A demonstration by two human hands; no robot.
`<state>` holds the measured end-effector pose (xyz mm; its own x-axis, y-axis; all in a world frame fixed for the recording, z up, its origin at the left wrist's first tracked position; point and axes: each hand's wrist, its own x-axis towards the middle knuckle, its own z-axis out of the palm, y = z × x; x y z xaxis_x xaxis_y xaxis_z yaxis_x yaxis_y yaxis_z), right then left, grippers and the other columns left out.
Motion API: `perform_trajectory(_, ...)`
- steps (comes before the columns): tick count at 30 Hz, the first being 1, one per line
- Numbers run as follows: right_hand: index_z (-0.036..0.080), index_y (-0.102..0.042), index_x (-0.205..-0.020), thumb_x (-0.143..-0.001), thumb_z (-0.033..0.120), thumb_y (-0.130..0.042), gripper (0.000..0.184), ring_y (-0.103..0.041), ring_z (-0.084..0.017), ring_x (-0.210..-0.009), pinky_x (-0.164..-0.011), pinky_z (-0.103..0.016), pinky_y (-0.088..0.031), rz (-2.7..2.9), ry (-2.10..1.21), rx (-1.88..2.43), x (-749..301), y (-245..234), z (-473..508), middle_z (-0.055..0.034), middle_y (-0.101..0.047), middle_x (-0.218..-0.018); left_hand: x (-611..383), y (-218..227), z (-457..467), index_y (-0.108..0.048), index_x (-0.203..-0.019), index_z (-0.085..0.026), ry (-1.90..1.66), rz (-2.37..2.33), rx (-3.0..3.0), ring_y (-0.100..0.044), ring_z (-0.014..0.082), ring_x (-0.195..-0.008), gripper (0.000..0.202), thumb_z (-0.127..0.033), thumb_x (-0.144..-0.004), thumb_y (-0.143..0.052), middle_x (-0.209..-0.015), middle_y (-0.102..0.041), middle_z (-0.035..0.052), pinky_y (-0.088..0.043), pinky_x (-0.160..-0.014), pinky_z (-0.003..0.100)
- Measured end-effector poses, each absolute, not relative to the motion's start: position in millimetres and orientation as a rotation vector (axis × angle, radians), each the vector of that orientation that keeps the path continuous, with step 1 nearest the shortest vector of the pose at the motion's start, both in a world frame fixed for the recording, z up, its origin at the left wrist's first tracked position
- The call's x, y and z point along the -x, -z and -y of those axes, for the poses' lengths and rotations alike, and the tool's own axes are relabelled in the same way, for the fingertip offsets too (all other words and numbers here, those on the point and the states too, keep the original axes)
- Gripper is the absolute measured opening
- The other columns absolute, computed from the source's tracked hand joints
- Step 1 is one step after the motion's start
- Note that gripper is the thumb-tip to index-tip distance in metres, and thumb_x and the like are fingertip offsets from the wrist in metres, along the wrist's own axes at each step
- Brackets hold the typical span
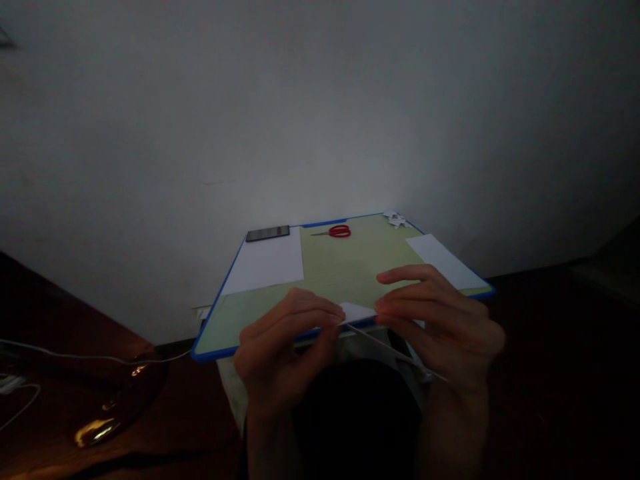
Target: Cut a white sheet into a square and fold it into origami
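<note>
A small piece of folded white paper (358, 312) is held up above the near edge of the table between both hands. My left hand (290, 347) pinches its left end between thumb and fingers. On the other side, my right hand (440, 320) grips its right end, with the index finger raised off the paper. A thin pale edge of the paper slants down to the right beneath the right fingers. Most of the folded part is hidden by the fingers.
On the green, blue-rimmed table (345, 273) lie red-handled scissors (340, 231), a phone (268, 233), a white sheet (270, 263) at left, another sheet (445, 260) at right, and small white paper pieces (396, 219) at the back. A white cable (100, 357) runs at left. The wall (320, 120) stands behind.
</note>
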<state>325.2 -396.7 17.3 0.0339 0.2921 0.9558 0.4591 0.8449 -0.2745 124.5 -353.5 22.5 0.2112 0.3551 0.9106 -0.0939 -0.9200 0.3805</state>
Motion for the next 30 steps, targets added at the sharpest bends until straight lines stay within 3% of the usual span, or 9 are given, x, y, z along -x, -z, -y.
perform_trajectory(5, 0.026, -0.079, -0.106, -0.09, 0.008, -0.077, 0.024, -0.074, -0.027, -0.098, -0.082, -0.048, -0.061, 1.617, 0.113, 0.661, -323.7, -17.4, 397.0, -0.0032, -0.08, -0.092, -122.6, -20.6, 351.3, -0.077, -0.098, -0.02, -1.76, -0.254, -2.141, -0.075, 0.0195, -0.082, 0.027, 0.003, -0.085, -0.074, -0.089, -0.079, 0.0033, -0.06, -0.073, 0.036)
perform_trajectory(12, 0.024, -0.079, -0.093, -0.085, 0.01, -0.082, 0.016, -0.075, -0.026, -0.09, -0.072, -0.042, -0.062, 1.632, 0.198, 0.646, -328.4, -17.1, 398.3, -0.0018, -0.077, -0.078, -118.9, -16.2, 347.5, -0.077, -0.1, -0.018, -1.716, -0.248, -2.164, -0.074, 0.019, -0.085, 0.03, 0.007, -0.083, -0.073, -0.09, -0.079, 0.0044, -0.059, -0.074, 0.034)
perform_trajectory(17, 0.024, -0.081, -0.096, -0.08, 0.005, -0.085, 0.025, -0.077, -0.026, -0.09, -0.072, -0.042, -0.064, 1.599, 0.204, 0.6, -331.8, -15.5, 397.0, -0.0015, -0.076, -0.077, -120.2, -19.6, 348.6, -0.077, -0.1, -0.017, -1.681, -0.208, -2.173, -0.075, 0.0192, -0.083, 0.031, 0.008, -0.082, -0.073, -0.09, -0.079, 0.0051, -0.06, -0.073, 0.035)
perform_trajectory(21, 0.024, -0.082, -0.105, -0.081, 0.003, -0.082, 0.032, -0.076, -0.028, -0.096, -0.081, -0.045, -0.064, 1.57, 0.133, 0.53, -334.6, -12.5, 394.5, -0.0029, -0.077, -0.084, -125.8, -17.8, 346.8, -0.078, -0.098, -0.02, -1.699, -0.199, -2.075, -0.075, 0.0189, -0.081, 0.028, 0.004, -0.084, -0.073, -0.088, -0.079, 0.0044, -0.06, -0.071, 0.034)
perform_trajectory(23, 0.026, -0.079, -0.118, -0.085, 0.012, -0.082, 0.036, -0.073, -0.03, -0.107, -0.09, -0.049, -0.061, 1.578, 0.031, 0.571, -336.4, -9.7, 392.4, -0.006, -0.078, -0.103, -129.9, -14.0, 343.3, -0.079, -0.094, -0.02, -1.773, -0.203, -1.932, -0.074, 0.0177, -0.08, 0.022, 0.0, -0.086, -0.074, -0.088, -0.08, 0.0039, -0.061, -0.072, 0.032)
perform_trajectory(26, 0.027, -0.068, -0.138, -0.084, 0.026, -0.087, 0.056, -0.067, -0.029, -0.123, -0.104, -0.05, -0.055, 1.646, -0.162, 0.699, -337.5, -6.3, 387.6, -0.009, -0.072, -0.13, -136.2, -9.2, 335.8, -0.079, -0.09, -0.022, -1.882, -0.223, -1.659, -0.075, 0.0161, -0.081, 0.014, -0.008, -0.088, -0.078, -0.086, -0.08, 0.0023, -0.061, -0.075, 0.03)
perform_trajectory(30, 0.029, -0.066, -0.138, -0.087, 0.022, -0.084, 0.055, -0.07, -0.023, -0.115, -0.1, -0.042, -0.057, 1.703, -0.236, 0.742, -334.1, -4.8, 379.5, -0.0057, -0.075, -0.123, -140.4, -5.3, 324.5, -0.074, -0.08, -0.022, -1.955, -0.231, -1.382, -0.073, 0.0153, -0.074, 0.012, -0.023, -0.083, -0.086, -0.076, -0.075, -0.0014, -0.06, -0.071, 0.028)
